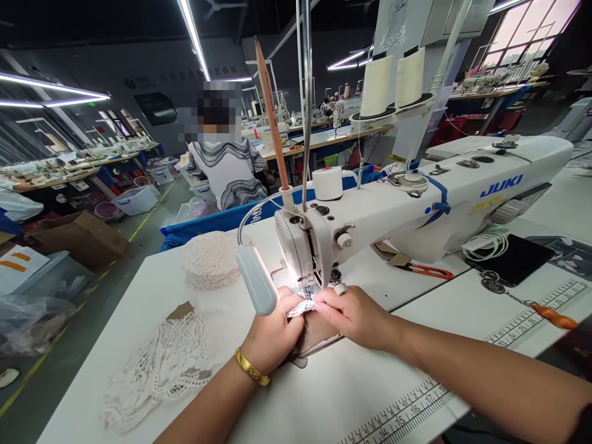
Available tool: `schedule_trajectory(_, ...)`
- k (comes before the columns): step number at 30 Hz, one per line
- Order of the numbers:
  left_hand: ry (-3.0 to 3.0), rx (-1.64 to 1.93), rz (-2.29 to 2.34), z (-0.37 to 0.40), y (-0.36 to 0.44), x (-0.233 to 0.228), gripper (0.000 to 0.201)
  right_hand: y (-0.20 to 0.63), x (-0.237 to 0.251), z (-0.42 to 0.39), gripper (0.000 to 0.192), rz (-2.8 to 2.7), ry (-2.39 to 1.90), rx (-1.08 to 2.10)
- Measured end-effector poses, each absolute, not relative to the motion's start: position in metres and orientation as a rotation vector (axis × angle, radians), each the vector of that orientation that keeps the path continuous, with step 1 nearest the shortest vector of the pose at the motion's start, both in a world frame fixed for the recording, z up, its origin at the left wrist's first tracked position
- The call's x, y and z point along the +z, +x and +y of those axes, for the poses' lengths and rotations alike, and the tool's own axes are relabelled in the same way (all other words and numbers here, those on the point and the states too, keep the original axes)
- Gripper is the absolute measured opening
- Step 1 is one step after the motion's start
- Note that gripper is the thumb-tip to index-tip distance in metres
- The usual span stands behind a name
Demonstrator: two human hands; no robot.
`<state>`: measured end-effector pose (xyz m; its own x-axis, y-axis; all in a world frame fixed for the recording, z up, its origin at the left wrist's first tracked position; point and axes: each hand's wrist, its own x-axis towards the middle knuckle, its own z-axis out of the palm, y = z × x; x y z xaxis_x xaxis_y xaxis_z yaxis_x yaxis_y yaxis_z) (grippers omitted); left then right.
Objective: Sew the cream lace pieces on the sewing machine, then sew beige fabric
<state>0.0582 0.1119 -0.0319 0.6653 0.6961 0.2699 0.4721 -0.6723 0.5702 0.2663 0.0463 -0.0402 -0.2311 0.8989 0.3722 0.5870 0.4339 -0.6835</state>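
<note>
Head view: left hand (pixel 272 336) and right hand (pixel 354 314) both pinch a small strip of white lace trim (pixel 300 307), fingers closed on it, right under the needle of the white Juki sewing machine (pixel 416 203) on the white tabletop (pixel 351 394).

"JUKI" is printed in blue on the white sewing machine (pixel 462 191). Numbers such as 40 are marked along the ruler scale (pixel 407 413) printed on the table.

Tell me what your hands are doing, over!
Left hand and right hand both pinching a lace strip under the sewing machine needle. Lamp sits just above left hand. Lace pile lies apart.
</note>
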Motion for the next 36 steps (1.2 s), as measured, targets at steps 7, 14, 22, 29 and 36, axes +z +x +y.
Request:
schedule_trajectory(7,2.373,0.638,0.925,0.111,0.061,-0.032,0.020,0.263,-0.042,0.046,0.029,-1.810,-1.265,0.622)
schedule_trajectory(14,2.311,0.697,1.019,0.107,0.066,-0.037,0.013,0.261,-0.038,0.044,0.029,-1.817,-1.268,0.646)
schedule_trajectory(22,2.664,0.782,0.800,0.101,0.056,-0.038,0.024,0.271,-0.048,0.042,0.033,-2.168,-1.230,0.368)
schedule_trajectory(29,2.799,0.742,0.553,0.080,0.044,-0.024,0.030,0.284,-0.046,0.036,0.027,-2.440,-1.116,0.068)
schedule_trajectory(36,2.821,0.740,0.552,0.080,0.046,-0.022,0.031,0.284,-0.048,0.038,0.026,-2.429,-1.147,0.014)
